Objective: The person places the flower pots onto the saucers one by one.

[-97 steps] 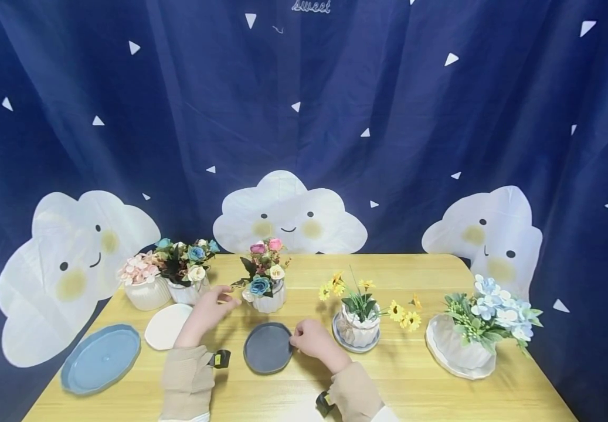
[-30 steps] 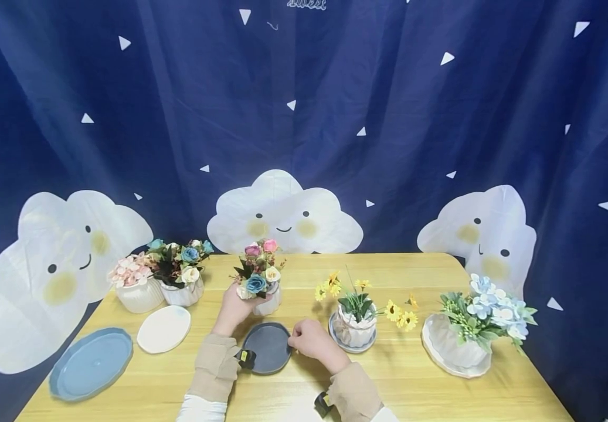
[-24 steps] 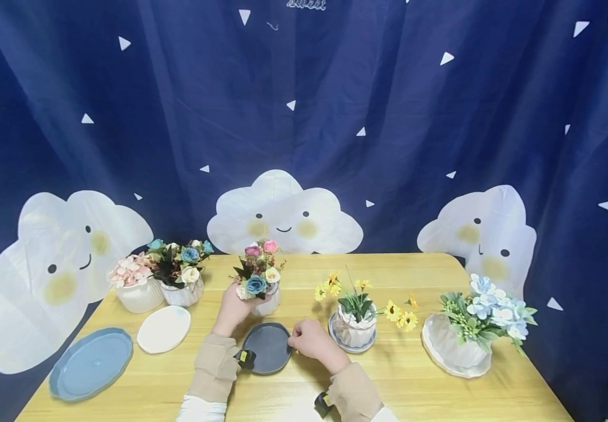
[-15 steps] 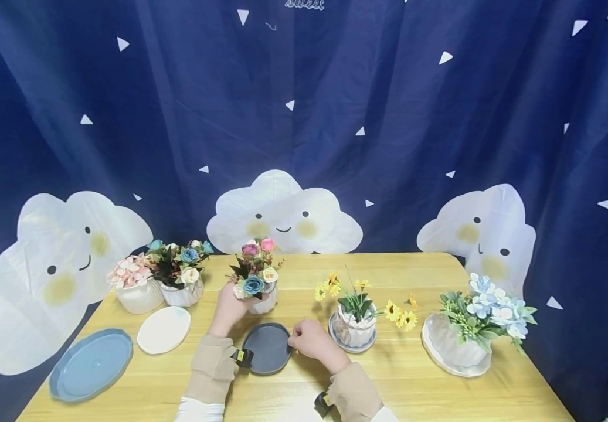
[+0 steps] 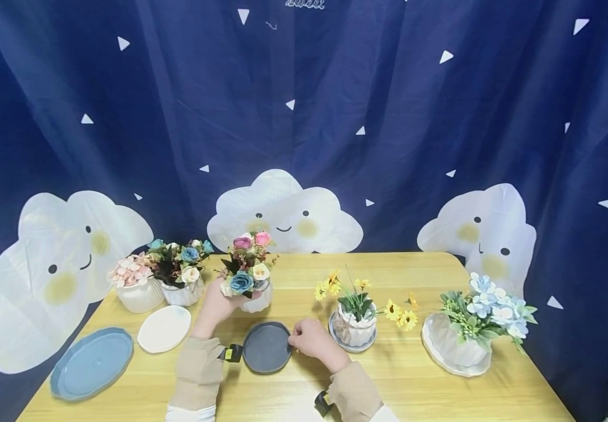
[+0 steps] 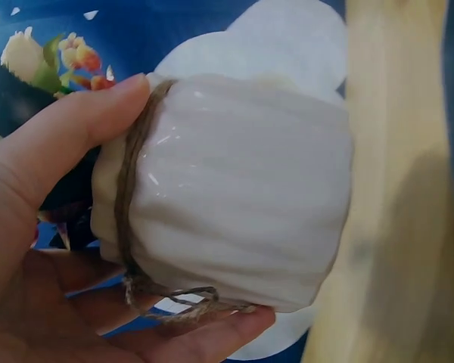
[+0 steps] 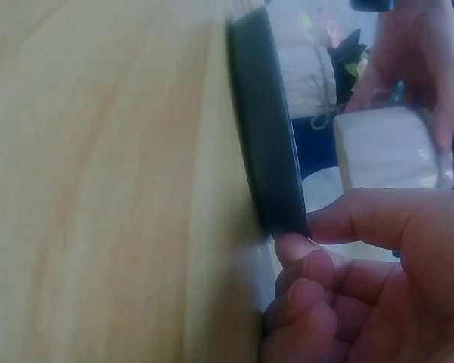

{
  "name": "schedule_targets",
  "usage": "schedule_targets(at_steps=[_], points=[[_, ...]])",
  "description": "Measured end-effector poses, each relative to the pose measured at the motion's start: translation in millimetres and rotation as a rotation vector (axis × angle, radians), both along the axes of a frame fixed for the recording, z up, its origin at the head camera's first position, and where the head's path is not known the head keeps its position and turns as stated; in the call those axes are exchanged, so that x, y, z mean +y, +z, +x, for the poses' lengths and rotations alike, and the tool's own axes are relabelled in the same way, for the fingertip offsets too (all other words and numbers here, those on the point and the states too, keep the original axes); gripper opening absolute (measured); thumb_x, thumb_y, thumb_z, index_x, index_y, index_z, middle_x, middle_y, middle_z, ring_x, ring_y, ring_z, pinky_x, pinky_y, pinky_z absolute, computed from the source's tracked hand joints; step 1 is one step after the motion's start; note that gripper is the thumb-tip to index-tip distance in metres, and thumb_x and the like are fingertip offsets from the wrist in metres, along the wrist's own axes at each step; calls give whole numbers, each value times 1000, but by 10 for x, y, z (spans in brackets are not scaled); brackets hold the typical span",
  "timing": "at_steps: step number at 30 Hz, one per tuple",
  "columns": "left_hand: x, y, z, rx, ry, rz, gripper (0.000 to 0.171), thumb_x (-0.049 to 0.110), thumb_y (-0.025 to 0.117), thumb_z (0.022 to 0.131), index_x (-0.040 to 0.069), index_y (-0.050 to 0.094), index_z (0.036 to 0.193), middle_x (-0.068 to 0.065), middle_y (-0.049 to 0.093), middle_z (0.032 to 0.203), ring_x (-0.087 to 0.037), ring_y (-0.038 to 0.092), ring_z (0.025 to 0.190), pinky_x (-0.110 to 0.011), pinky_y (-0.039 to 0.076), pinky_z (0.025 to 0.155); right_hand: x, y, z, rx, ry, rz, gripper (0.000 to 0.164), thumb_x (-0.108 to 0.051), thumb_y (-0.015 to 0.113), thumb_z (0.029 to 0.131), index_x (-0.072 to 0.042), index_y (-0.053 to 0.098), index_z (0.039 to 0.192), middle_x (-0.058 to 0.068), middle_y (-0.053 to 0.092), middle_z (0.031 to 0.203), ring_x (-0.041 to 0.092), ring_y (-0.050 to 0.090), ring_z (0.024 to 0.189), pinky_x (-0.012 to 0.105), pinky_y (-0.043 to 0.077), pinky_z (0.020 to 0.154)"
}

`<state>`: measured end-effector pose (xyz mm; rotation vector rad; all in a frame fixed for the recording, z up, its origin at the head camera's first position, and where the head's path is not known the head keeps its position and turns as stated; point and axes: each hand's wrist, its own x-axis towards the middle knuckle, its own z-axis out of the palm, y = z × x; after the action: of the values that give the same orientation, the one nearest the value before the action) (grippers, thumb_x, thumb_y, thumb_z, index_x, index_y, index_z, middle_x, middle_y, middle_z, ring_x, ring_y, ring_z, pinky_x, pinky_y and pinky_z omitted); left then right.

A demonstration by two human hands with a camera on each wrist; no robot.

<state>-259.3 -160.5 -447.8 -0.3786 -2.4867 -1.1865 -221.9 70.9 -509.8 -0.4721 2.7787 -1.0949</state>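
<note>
My left hand [image 5: 220, 302] grips a white ceramic flowerpot [image 6: 242, 189] by its twine-tied rim. The left wrist view has the thumb on the rim and fingers along the other side. Roses in pink, purple, blue and cream [image 5: 251, 264] fill this pot and hide part of the fingers. In the right wrist view the flowerpot [image 7: 386, 147] looks raised off the table. Closer to me lies a round dark grey plate [image 5: 267, 347], flat on the wood. My right hand [image 5: 315, 340] pinches its right edge between thumb and forefinger, with the other fingers curled.
Left on the table [image 5: 261, 404] are a blue oval plate [image 5: 91, 363], a white plate [image 5: 163, 329] and two potted bouquets [image 5: 140, 296]. Yellow daisies in a pot [image 5: 355, 328] stand on a saucer to the right. Blue hydrangeas [image 5: 499, 310] sit on a white plate [image 5: 435, 351] farther right.
The left hand has reached the rose pot, taken hold of it and shifted it a little left and up. The right hand has stayed at the dark grey plate's edge.
</note>
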Motion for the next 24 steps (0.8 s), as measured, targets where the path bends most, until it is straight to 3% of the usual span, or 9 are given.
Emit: schedule_targets(at_steps=[4,8,18,24], points=[[-28,85,48,50,-19,-45,47,21,86,66,-2,66,101,-19,69,94,-35,65,86,-49,52,80,-4,3,1,-13,-8,0,29,-11,64,79,-15,49,55,-8,47,48,6,42,43,21,36,43],[-46,170,108,76,-51,-32,44,17,85,66,-3,65,101,-18,70,93,-34,66,85,-49,53,79,-5,5,1,-22,-16,-1,29,-11,64,80,-15,49,56,-8,48,48,7,42,42,21,37,42],[-80,297,228,31,-126,-20,39,23,87,66,6,67,95,-7,69,91,-22,64,83,-40,52,76,0,11,3,-3,-28,-7,29,-11,63,81,-15,49,56,-8,47,47,6,43,40,21,38,40],[-86,295,229,36,-236,-35,41,22,87,65,9,67,97,-1,69,90,-14,63,82,-34,53,77,0,16,6,19,-31,-4,29,-11,63,81,-14,50,55,-9,46,46,6,42,39,21,37,40]])
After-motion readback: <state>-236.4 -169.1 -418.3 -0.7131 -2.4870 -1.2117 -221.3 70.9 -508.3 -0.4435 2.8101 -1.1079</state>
